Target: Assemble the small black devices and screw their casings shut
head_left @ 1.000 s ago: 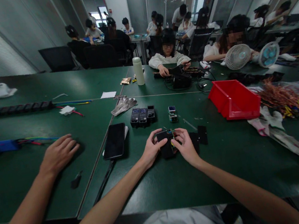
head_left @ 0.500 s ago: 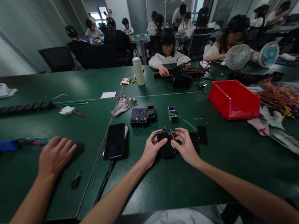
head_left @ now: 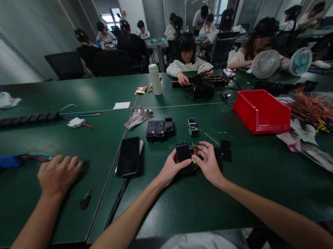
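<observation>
My left hand (head_left: 172, 168) grips a black plastic housing (head_left: 183, 152) from its left side, thumb across the front. Fingers of my right hand (head_left: 208, 162) pinch a small circuit board (head_left: 193, 150) at the housing's right side; whether it sits inside the housing I cannot tell. To the right of that hand, a flat black plate (head_left: 226, 150) lies on the green table. Beyond the hands stands another small circuit module (head_left: 192, 126) with a screen. Several black modules (head_left: 159, 129) form a group to its left.
A black phone (head_left: 128, 157) with a cable lies left of my hands. A co-worker's hands (head_left: 59, 173) hold a blue wired part (head_left: 7, 161) further left. A red bin (head_left: 262, 112), copper wires (head_left: 315, 109) and gloves (head_left: 316, 154) are at right; a bottle (head_left: 155, 79) stands behind.
My left fingers have shifted slightly lower on the black housing, showing more of its top. The co-worker's nearer hand has moved a little left.
</observation>
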The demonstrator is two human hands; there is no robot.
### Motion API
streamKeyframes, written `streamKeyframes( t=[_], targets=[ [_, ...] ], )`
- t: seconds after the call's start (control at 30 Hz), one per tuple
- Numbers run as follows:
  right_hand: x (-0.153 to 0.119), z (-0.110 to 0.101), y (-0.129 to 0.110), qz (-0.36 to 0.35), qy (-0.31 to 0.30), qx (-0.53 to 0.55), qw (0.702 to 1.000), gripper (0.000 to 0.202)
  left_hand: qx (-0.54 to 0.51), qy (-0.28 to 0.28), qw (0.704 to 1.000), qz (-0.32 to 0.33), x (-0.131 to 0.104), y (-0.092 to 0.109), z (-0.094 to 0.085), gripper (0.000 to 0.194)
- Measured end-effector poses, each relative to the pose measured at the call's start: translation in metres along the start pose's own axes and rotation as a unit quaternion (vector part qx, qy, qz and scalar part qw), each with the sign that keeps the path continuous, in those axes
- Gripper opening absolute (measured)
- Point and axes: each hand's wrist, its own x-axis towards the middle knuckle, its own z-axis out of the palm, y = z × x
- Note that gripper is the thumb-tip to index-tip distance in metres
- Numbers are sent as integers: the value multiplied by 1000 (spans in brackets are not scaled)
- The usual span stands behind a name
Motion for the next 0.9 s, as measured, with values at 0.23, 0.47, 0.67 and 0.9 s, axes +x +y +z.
streamKeyframes(
  t=[0.23,0.47,0.67,0.9],
  targets=[
    [3,-2,4,3,-68,-24,997,57,-48,5,998,-38,2,1,-3,37],
    [7,-12,-12,-63,-137,-131,980,71,-64,25,996,-63,4,1,-6,30],
    [15,-24,-25,-107,-206,-169,958,87,-85,21,993,-82,4,1,-8,24],
    [16,-26,-25,-115,-217,-175,954,84,-66,2,995,-76,1,4,-6,25]
  ],
)
